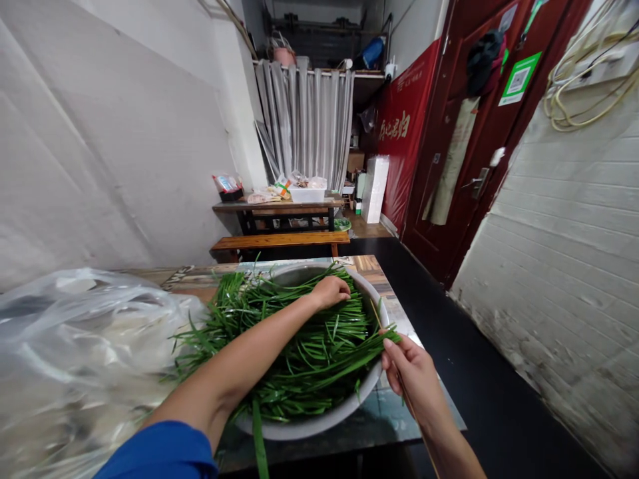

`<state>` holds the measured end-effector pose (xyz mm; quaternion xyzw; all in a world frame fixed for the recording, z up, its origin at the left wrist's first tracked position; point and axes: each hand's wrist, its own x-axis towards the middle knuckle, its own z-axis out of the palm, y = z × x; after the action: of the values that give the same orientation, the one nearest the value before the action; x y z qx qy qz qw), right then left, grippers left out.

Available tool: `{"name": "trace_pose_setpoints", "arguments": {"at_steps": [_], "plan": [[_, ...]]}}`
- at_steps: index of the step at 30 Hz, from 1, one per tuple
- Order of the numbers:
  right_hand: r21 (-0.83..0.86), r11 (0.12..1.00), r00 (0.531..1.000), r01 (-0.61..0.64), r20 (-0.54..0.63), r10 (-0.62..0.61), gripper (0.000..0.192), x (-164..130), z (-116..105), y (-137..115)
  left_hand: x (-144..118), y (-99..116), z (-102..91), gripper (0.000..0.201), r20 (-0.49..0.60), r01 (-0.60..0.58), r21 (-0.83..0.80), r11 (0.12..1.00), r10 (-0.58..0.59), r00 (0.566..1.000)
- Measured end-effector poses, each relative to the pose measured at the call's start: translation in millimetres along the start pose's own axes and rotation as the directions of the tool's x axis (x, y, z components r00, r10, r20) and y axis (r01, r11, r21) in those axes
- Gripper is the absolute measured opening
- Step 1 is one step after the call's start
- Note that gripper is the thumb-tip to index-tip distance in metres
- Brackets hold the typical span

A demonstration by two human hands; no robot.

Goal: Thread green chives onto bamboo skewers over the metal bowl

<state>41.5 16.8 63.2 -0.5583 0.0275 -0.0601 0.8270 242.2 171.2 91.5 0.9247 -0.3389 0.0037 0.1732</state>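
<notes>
The right hand (pixel 412 372) has its grip pinched on the tips of a few chives (pixel 304 332) at the near right rim of the bowl (pixel 319 426), a thin pale stick running under the fingers. The left hand (pixel 330 291) reaches across, its grip curled down onto the far side of the heap; whether it clasps any stalks I cannot tell.

The chives fill the bowl, spilling left over the rim. They look light, limp and slick, likely to bruise or snap if squeezed, so best taken as a loose bundle near the ends. The bowl is wide, shallow, dull grey metal on a worn bench (pixel 389 412). A crinkled clear plastic bag (pixel 74 359) lies to the left.
</notes>
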Motion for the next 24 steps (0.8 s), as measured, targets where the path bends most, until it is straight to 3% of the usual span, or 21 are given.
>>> {"name": "trace_pose_setpoints", "arguments": {"at_steps": [4,6,9,12,15,17,20,24], "plan": [[0.005,1.0,1.0,0.005,0.014,-0.005,0.026,0.5,-1.0,0.5,2.3,-18.6,-20.5,0.027,-0.162,0.15,-0.037,0.988,-0.154,0.975],[0.011,1.0,1.0,-0.001,0.018,0.0,0.027,0.9,-1.1,0.3,0.6,-30.4,-26.1,0.032,-0.178,0.252,-0.013,0.968,-0.25,0.952],[0.01,1.0,1.0,-0.004,0.021,0.004,0.027,1.1,-1.2,-0.6,-5.9,-43.7,-24.9,0.043,-0.075,0.287,-0.001,0.958,-0.287,0.955],[0.005,1.0,1.0,-0.01,0.027,0.01,0.028,1.0,-1.4,-1.5,-11.9,-49.4,-19.7,0.047,0.109,0.246,-0.055,0.968,-0.239,0.965],[-0.006,1.0,0.999,-0.017,0.031,0.017,0.029,1.0,-2.1,-1.5,-11.6,-49.6,-19.3,0.061,0.337,0.261,-0.096,0.961,-0.215,0.917],[-0.014,1.0,0.999,-0.016,0.033,0.016,0.028,1.0,-2.6,-1.3,-8.6,-47.1,-22.1,0.07,0.448,0.247,-0.017,0.969,-0.214,0.868],[-0.014,1.0,0.999,-0.017,0.033,0.017,0.029,0.7,-3.0,-1.2,-5.6,-39.0,-27.7,0.081,0.526,0.16,0.081,0.984,-0.178,0.832],[-0.021,1.0,0.999,-0.017,0.029,0.018,0.029,-1.1,-2.9,-1.3,-9.9,-28.6,-34.4,0.089,0.549,0.133,0.059,0.989,-0.143,0.824]]}}
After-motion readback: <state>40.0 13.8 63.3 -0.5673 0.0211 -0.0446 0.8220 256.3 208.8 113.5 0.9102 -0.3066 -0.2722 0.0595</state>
